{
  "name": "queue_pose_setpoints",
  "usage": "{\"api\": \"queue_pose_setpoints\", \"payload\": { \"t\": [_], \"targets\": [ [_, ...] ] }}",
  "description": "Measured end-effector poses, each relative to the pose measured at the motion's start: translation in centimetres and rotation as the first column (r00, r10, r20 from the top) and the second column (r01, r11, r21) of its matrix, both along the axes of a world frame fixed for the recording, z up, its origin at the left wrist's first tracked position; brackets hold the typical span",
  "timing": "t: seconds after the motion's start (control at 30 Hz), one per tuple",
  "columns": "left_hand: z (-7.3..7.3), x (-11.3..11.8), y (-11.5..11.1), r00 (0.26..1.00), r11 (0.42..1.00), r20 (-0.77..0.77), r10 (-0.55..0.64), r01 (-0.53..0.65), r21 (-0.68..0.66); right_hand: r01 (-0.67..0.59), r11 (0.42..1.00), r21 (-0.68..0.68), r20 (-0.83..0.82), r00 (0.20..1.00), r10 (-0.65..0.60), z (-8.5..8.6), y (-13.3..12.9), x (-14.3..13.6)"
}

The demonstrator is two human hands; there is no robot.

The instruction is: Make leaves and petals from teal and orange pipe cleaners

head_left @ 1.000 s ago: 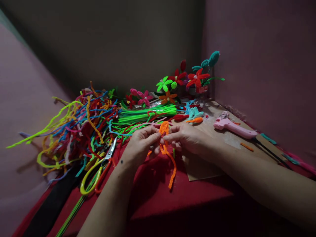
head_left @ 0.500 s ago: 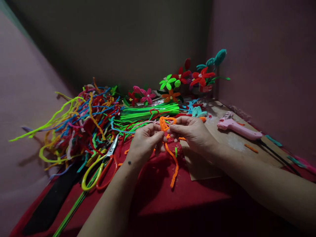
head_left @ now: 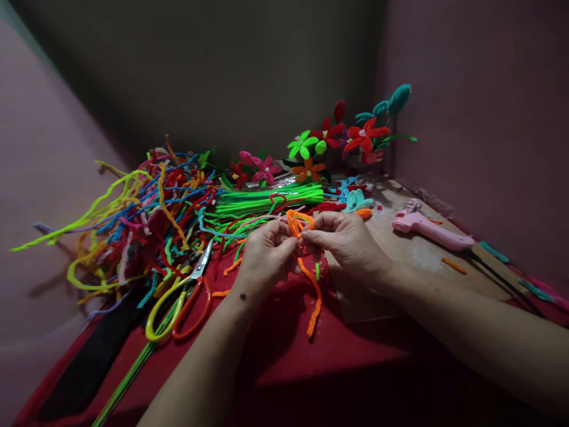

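Between both hands is an orange pipe cleaner (head_left: 295, 220), bent into loops at the top, with a loose orange length trailing down over the red cloth. My left hand (head_left: 270, 252) pinches it from the left, thumb against the fingers. From the right, my right hand (head_left: 349, 242) closes thumb and forefinger on the same piece near the base of the loops. The fingertips hide where the strands meet. A small green snippet (head_left: 317, 271) lies just under the right hand.
Scissors (head_left: 180, 308) with yellow and red handles lie left, beside a tangled pile of coloured pipe cleaners (head_left: 146, 219). A green bundle (head_left: 267, 200) and finished flowers (head_left: 303, 145) are behind. A pink glue gun (head_left: 431, 230) rests on a board (head_left: 386, 237) at right.
Both hands stay on the orange pipe cleaner. The right fingers have shifted slightly left, closer to the left hand, and the loops look narrower. The view has moved a little.
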State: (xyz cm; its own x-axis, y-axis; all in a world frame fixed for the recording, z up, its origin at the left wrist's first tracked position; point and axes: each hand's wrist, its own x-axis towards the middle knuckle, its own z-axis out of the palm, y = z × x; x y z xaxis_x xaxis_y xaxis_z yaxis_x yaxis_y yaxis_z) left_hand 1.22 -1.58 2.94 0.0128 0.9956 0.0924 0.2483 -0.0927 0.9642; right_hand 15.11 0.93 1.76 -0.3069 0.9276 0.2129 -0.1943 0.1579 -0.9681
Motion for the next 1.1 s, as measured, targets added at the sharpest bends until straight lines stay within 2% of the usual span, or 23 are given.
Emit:
{"api": "queue_pose_setpoints", "payload": {
  "t": [0.23, 0.47, 0.7, 0.83, 0.93, 1.1],
  "targets": [
    [0.4, -0.3, -0.2, 0.996, 0.997, 0.089, -0.017, 0.024, -0.072, -0.030, 1.000, -0.003, -0.011, 0.999, 0.030, 0.0, 0.2, 0.1],
    [0.6, -0.6, -0.1, 0.983, 0.989, 0.165, -0.081, 0.100, -0.113, -0.021, 1.000, -0.014, -0.058, 0.998, 0.020, -0.3, 0.4, 0.1],
    [0.3, -0.7, 0.0, 0.968, 0.981, 0.194, -0.162, 0.179, -0.070, -0.024, 0.999, 0.040, 0.037, 0.999, 0.023, -0.6, 0.3, 0.2],
    [0.2, -0.4, -0.1, 0.970, 0.980, 0.178, -0.166, 0.183, -0.083, -0.103, 0.994, -0.045, -0.011, 0.995, 0.102, -1.1, 0.5, 0.1],
    [0.2, -0.2, -0.1, 0.978, 0.981, 0.151, -0.147, 0.163, -0.105, -0.121, 0.989, -0.082, -0.052, 0.992, 0.117, -1.6, 0.8, -0.1],
    [0.2, -0.1, -0.2, 0.981, 0.980, 0.116, -0.154, 0.167, -0.110, -0.133, 0.984, -0.118, -0.017, 0.991, 0.132, -1.7, 1.0, -0.4]
  ]
}}
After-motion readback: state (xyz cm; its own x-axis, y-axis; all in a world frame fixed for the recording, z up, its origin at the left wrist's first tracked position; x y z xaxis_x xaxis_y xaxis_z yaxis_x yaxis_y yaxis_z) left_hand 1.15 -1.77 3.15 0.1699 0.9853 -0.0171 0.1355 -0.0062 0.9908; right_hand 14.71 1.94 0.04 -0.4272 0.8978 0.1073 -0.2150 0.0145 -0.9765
